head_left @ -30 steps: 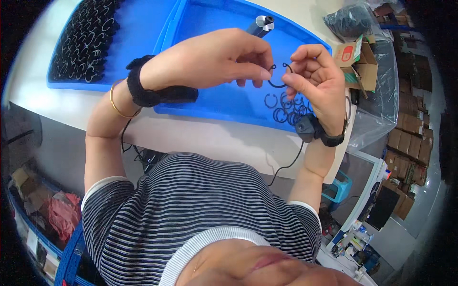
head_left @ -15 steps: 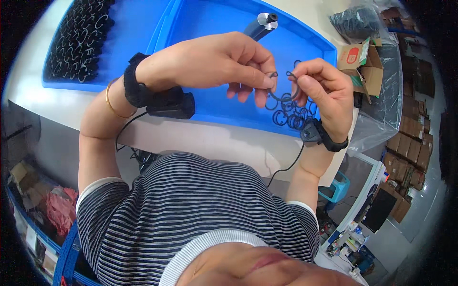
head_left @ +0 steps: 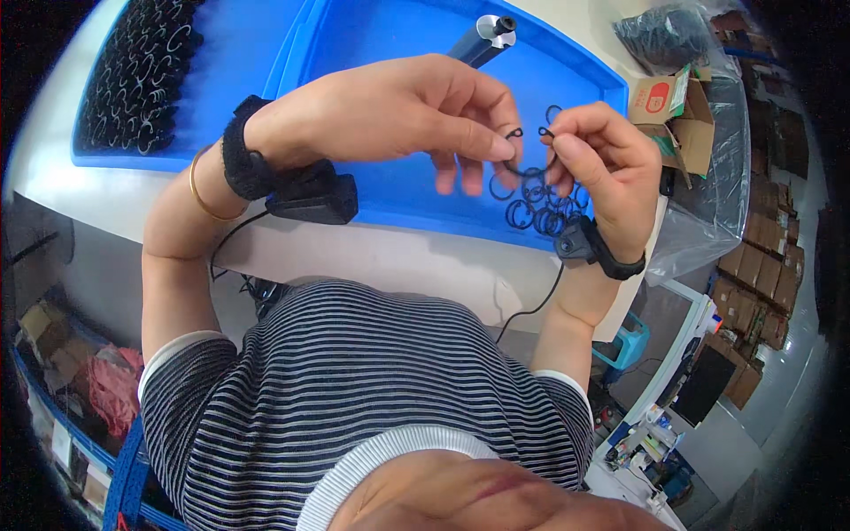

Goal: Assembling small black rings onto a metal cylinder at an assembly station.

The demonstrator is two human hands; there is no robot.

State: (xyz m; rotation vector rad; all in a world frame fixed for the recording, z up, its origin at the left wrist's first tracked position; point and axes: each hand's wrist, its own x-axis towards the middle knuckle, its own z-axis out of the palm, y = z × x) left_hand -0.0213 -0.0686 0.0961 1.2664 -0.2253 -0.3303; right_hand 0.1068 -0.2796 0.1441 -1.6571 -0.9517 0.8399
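In front of me, over the blue tray point(head_left: 416, 209), I hold a dark, open circlip point(head_left: 531, 174) with small eyelets at its two ends. My left hand point(head_left: 434, 111) pinches its left side between thumb and fingers, while my right hand point(head_left: 611, 168) pinches the right side. The gap between the eyelets points away from me. Below the hands, several loose circlips point(head_left: 522, 213) lie heaped in the tray's near right corner. A dark cylindrical post with a silver collar point(head_left: 490, 35) rises from the tray beyond my left hand.
Another blue tray point(head_left: 97, 162) at far left holds many circlips point(head_left: 133, 80) in rows on black material. An open cardboard box point(head_left: 686, 119) and a plastic-wrapped dark bundle point(head_left: 664, 40) stand at right. Cables run from the black wrist devices; a turquoise stool point(head_left: 627, 343) is below the table.
Both hands have shifted slightly with the circlip, which is tilted a little differently so both eyelets show more clearly. The grip on both sides remains.
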